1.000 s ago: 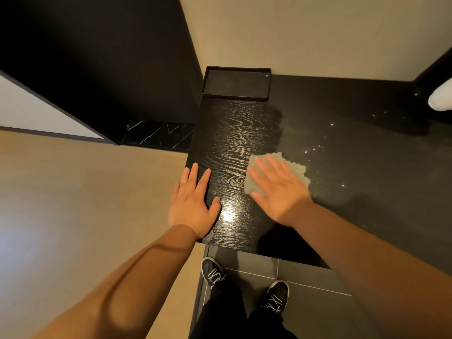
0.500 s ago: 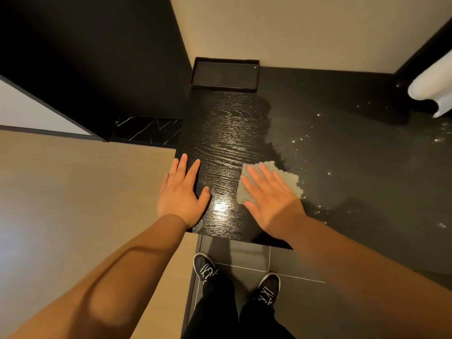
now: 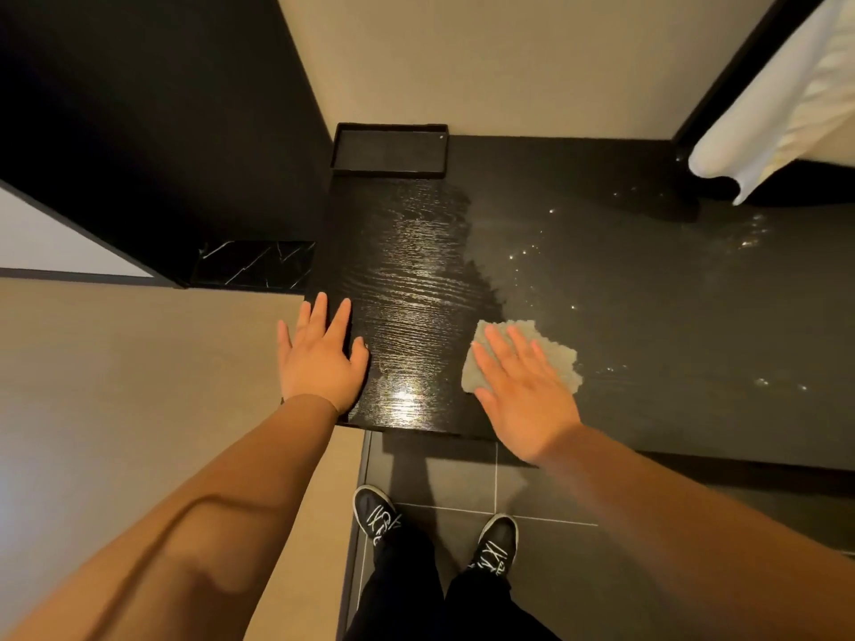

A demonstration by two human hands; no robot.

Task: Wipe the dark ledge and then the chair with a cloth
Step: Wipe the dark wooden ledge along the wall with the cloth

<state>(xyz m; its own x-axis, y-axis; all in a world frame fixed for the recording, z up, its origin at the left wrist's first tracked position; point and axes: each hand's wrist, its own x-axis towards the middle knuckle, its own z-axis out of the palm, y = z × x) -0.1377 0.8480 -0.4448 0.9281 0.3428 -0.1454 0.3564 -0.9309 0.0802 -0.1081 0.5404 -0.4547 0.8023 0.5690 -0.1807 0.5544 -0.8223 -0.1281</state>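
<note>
Head view: flat right hand (image 3: pixel 525 400) presses a grey fluffy cloth (image 3: pixel 550 351) onto the dark wooden ledge (image 3: pixel 416 279); the open left hand (image 3: pixel 319 358) braces at the ledge's left edge. Unpinched, the cloth could slip free.

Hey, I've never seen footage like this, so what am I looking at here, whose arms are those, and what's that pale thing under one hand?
There is no machine here. A person wears a camera on the head, so the one view looks down at their own arms and shoes. The left hand lies flat at the left edge of the dark ledge. The right hand presses a pale cloth flat against the ledge, fingers spread, not gripping. A shallow black tray sits at the far end, by the wall. Small glints to the right may be droplets.
</note>
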